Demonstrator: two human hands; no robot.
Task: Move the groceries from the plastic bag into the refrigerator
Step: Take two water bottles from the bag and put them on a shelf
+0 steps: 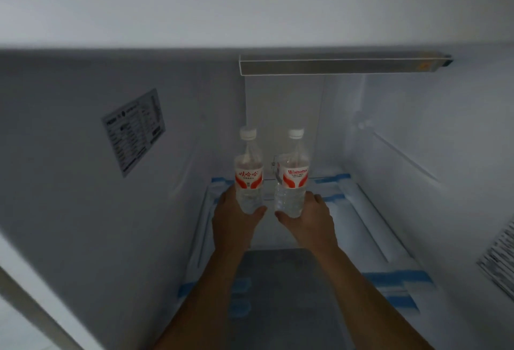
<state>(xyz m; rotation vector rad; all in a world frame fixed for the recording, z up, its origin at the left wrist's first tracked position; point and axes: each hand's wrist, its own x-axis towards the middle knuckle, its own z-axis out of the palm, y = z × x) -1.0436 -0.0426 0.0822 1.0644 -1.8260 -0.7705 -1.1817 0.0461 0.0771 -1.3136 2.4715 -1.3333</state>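
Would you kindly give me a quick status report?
Left hand gripping left bottle, right hand gripping right bottle. Both upright, inside refrigerator. Nothing in the way.

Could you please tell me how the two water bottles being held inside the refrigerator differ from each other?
The left bottle, in the left hand, shows red Chinese characters on its label; the right bottle, in the right hand, shows Latin lettering. The left bottle's cap sits slightly higher in view than the right bottle's. Both are clear, upright, white-capped, red-and-white labelled, and gripped near the base.
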